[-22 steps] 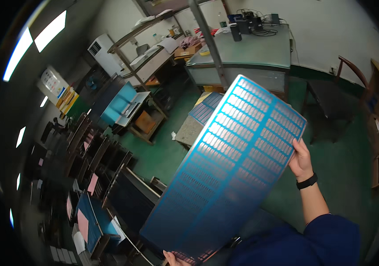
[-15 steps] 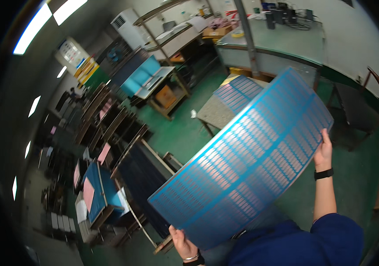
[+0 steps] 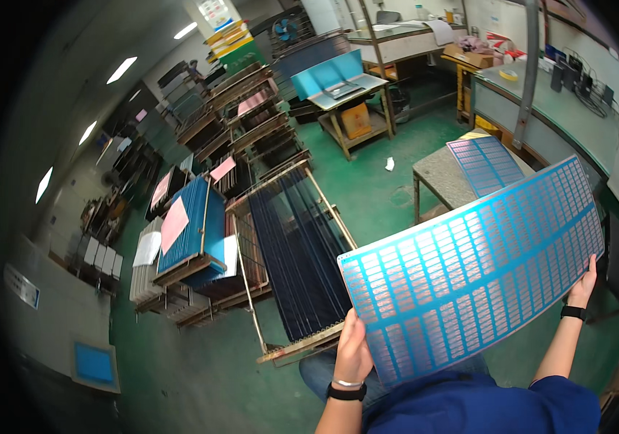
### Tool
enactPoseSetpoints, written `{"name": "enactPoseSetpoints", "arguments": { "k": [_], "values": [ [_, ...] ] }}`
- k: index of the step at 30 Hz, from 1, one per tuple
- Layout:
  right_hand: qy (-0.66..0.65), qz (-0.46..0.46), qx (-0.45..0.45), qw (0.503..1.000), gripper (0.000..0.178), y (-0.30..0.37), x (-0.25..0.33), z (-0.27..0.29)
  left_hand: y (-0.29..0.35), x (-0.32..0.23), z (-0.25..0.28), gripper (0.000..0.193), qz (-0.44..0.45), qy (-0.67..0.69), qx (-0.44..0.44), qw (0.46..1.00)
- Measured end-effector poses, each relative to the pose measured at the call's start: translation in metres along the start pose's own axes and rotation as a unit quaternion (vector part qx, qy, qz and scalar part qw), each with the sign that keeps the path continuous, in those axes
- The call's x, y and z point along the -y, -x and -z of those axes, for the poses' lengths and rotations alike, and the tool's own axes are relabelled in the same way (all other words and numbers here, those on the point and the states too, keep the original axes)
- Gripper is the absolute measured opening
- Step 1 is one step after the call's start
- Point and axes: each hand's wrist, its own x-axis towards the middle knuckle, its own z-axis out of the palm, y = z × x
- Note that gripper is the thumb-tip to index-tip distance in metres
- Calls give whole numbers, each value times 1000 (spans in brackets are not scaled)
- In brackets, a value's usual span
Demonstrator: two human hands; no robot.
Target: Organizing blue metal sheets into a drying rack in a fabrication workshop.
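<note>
Gripping the blue-and-copper circuit panel (image 3: 468,267) at lower right of the frame, I had the left hand (image 3: 353,351) closed on its left edge, the right hand (image 3: 583,288) on its right. The sheet bowed, so even edge support, fingers off the patterned face, seemed wisest. The wire rack (image 3: 302,345), mid-frame, overlapped its left corner in view, gap unclear; the green floor (image 3: 208,369), lower left, offered more room.

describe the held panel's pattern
The panel: rows of small pinkish rectangles on blue, best in the head view.
</note>
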Motion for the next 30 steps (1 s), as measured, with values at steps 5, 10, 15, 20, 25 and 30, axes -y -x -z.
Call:
{"name": "enactPoseSetpoints", "arguments": {
  "k": [5, 10, 15, 20, 25, 30],
  "values": [
    [132, 24, 215, 967, 44, 46, -69, -199, -9, 15, 43, 18, 25, 132, -100, 986],
    [508, 175, 349, 767, 49, 106, -195, -239, -17, 19, 34, 16, 15, 240, -174, 955],
    [395, 123, 357, 837, 31, 160, -252, -393, -6, -7, 89, 20, 109, 225, 6, 968],
    [467, 107, 455, 750, 26, 158, -302, -451, -31, -74, 169, 20, -37, -357, -222, 906],
    [571, 150, 476, 651, 33, 165, -379, -457, -107, -80, 188, 16, -172, -712, -282, 620],
    [633, 106, 469, 607, 31, 170, -416, -464, -136, -43, 190, 38, -71, -808, -310, 497]
  ]
}}
